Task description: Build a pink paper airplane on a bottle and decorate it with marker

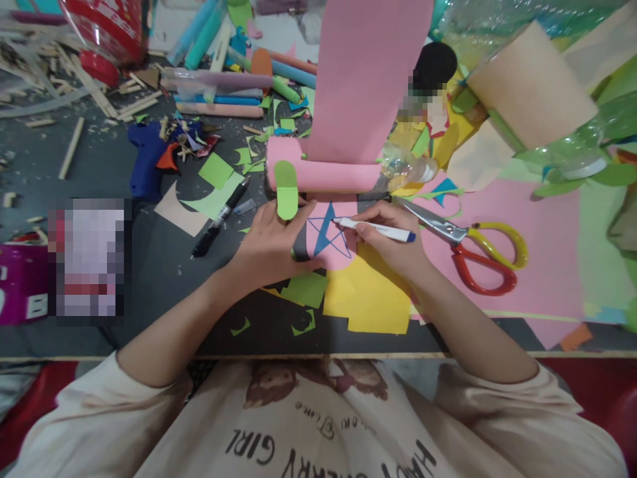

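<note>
Shirt [308,425] nearest, scissors [458,238] and pen [219,219] flank the right hand [397,251] clamped on marker [392,230] and left hand [269,245] spread against pink paper [339,240].

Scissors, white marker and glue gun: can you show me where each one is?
Scissors [451,232]: head view, on the metal pivot.
White marker [389,230]: head view, on the barrel.
Glue gun [144,164]: head view, on the blue handle.

Centre of frame: we see right hand [393,240] gripping white marker [385,230], tip at partly filled blue star [324,234] on pink paper piece [342,264]. Left hand [271,242] spread at its left edge. Just above, pink-wrapped bottle [338,175]. Right of centre, we spot scissors [460,240]; left of centre, black pen [219,222]; upper left, blue glue gun [144,159].
</note>
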Motion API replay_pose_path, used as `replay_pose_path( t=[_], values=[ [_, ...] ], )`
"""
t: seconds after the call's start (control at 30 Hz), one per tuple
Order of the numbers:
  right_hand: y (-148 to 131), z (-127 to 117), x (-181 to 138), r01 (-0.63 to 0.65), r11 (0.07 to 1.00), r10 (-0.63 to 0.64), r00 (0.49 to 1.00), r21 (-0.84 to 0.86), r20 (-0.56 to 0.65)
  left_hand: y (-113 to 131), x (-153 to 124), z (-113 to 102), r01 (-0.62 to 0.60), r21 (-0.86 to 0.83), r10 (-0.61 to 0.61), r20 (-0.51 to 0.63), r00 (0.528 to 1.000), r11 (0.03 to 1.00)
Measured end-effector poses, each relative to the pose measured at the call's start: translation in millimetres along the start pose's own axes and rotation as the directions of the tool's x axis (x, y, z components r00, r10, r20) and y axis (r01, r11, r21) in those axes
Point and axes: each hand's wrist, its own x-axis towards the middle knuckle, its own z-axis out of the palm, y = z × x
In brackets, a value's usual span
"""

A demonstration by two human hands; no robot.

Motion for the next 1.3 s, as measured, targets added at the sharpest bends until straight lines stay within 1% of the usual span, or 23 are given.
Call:
replay_pose_path(
  t=[0.37,0.63,0.9,1.13,1.3],
  values=[
    [-2.6,1.1,0.2,-0.007,1.000,0.007,1.000,-0.003,-0.003,0.4,0.2,-3.1,-0.004,0.018,0.003,0.026,1.000,1.000],
    [-1.7,0.7,0.1,-0.006,1.000,0.005,1.000,-0.018,-0.007,-0.8,-0.2,-1.4,-0.022,0.042,0.022,0.000,1.000,0.999],
    [-2.8,-0.4,0.8,0.004,0.999,-0.005,1.000,-0.055,-0.021,-0.3,0.5,-2.3,0.003,-0.011,-0.002,0.034,0.999,1.000],
    [-3.0,-0.5,1.0,0.031,0.998,-0.032,0.999,-0.047,-0.025,1.0,1.4,-4.2,0.026,-0.008,-0.025,0.054,0.998,1.000],
    [-3.1,0.0,0.8,0.016,0.998,-0.018,0.999,-0.058,-0.031,1.9,1.9,-5.6,0.032,-0.023,-0.030,0.069,0.997,0.999]
  ],
)
